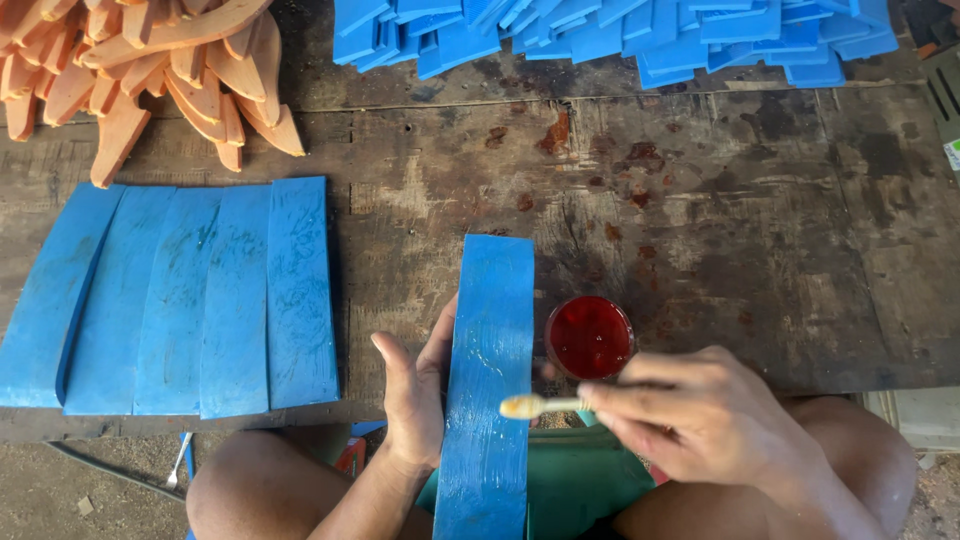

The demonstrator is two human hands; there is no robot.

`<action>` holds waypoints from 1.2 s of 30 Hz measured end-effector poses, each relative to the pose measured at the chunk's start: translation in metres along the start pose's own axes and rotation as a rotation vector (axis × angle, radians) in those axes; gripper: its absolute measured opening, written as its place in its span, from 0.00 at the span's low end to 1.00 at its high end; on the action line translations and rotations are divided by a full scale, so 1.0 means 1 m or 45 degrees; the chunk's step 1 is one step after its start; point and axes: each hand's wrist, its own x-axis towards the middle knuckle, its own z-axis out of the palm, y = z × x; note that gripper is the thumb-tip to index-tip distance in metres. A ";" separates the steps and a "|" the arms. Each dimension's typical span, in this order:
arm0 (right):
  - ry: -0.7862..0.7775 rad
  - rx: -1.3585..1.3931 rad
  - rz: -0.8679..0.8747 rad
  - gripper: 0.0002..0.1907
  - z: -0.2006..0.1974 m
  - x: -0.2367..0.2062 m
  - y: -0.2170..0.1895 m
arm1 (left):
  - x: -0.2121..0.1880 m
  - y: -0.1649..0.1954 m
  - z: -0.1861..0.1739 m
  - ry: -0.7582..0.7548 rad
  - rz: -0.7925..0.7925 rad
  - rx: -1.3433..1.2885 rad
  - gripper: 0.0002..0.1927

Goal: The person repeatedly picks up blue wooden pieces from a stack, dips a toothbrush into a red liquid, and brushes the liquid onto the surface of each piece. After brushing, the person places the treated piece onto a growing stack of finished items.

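at nine o'clock of the right hand point(700, 420), pinching a brush point(535, 405), lies the strip point(488, 380), long axis twelve-to-six, steadied by the spread left hand point(415, 385).

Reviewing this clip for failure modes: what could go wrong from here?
1. The open red cup stands beside the blue strip and just above the right hand; a nudge could spill it.
2. The left hand only steadies the strip's edge, so the strip may shift under the brush.
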 end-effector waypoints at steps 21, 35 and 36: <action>-0.128 0.021 0.027 0.15 0.018 0.018 0.009 | -0.007 -0.002 -0.015 0.148 -0.262 0.025 0.67; -0.178 0.280 0.013 0.14 0.023 0.013 0.017 | -0.005 -0.005 -0.021 0.265 -0.338 -0.060 0.69; -0.074 0.326 0.043 0.14 0.023 0.012 0.019 | -0.005 -0.005 -0.020 0.216 -0.331 -0.061 0.68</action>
